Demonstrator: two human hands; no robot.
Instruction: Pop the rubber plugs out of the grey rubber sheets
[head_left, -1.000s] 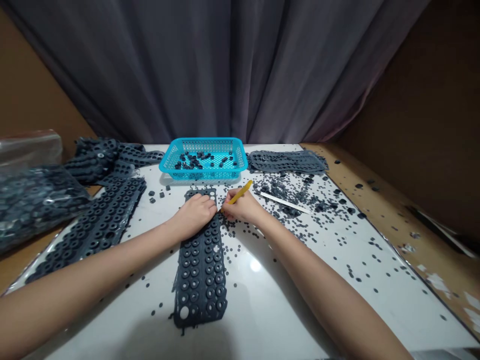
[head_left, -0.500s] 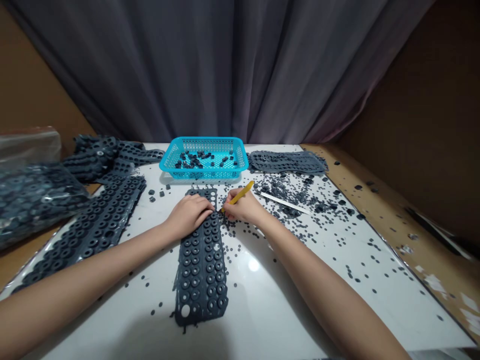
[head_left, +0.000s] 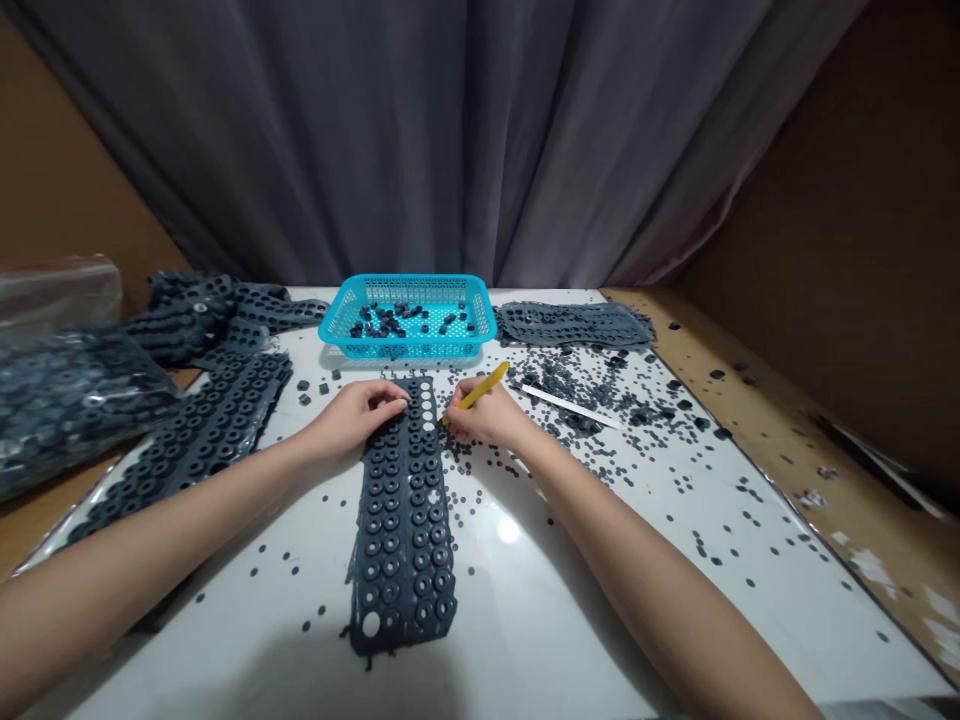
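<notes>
A dark rubber sheet (head_left: 409,510) with rows of moulded rings lies lengthwise in front of me on the white tabletop. Several round holes show through at the far end of its right column, and one at its near left corner. My left hand (head_left: 367,410) is over the sheet's far left part, thumb and fingertips pinched together; anything between them is too small to make out. Just off the sheet's right edge, my right hand (head_left: 480,410) grips a slim yellow pen-like tool (head_left: 491,380), its tip pointing toward the sheet near the holes.
A blue plastic basket (head_left: 409,348) holding small black rings stands behind the sheet. Small black discs (head_left: 555,375) and a white stick (head_left: 570,406) lie to the right. More ringed sheets (head_left: 217,420) and a clear bag (head_left: 75,400) are left; another sheet (head_left: 577,325) lies back right.
My left hand has drawn back leftward from the sheet's right column, uncovering the open holes there. My right hand and the yellow tool have hardly moved.
</notes>
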